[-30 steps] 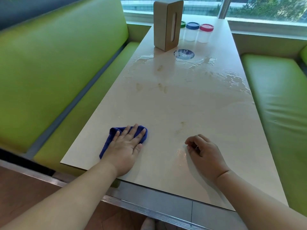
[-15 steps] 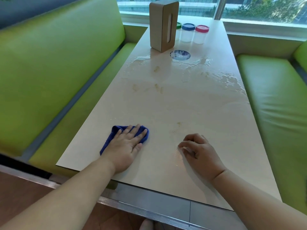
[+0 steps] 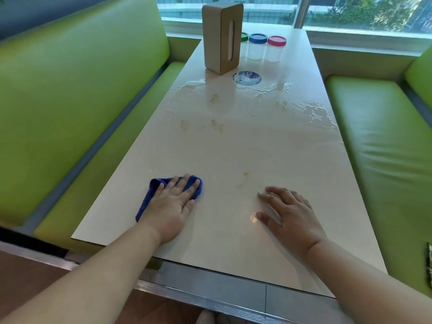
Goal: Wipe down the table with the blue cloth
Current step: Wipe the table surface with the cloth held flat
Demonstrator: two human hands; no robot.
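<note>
While the left hand (image 3: 173, 206) lies flat with fingers spread on the blue cloth (image 3: 145, 204), pressing it to the table (image 3: 233, 150) at about 7 o'clock of the top, the wiping looks to be at an early stroke; only that near corner is under the cloth. At 5 o'clock the right hand (image 3: 289, 213) rests palm-down, fingers straight and a little apart, holding nothing, seemingly as a brace. The cloth is soft and bunched, mostly hidden beneath the palm; one strip shows along the hand's outer edge, a lip past the fingertips. The tabletop is a pale, glossy, hard slab, long and rectangular; yellowish smears (image 3: 217, 126) mark its middle; a fainter one (image 3: 244, 177) lies at 1 o'clock from the cloth; pooled water (image 3: 313, 111) spreads from 12 toward 2 o'clock. Next, I judge, the cloth wants pushing forward and across with firm downward pressure, since the smears look dried on; the water should soak in readily. At 12 o'clock the upright wooden tissue box (image 3: 222, 33) and the lidded plastic jars (image 3: 257, 46) will need skirting or lifting.
</note>
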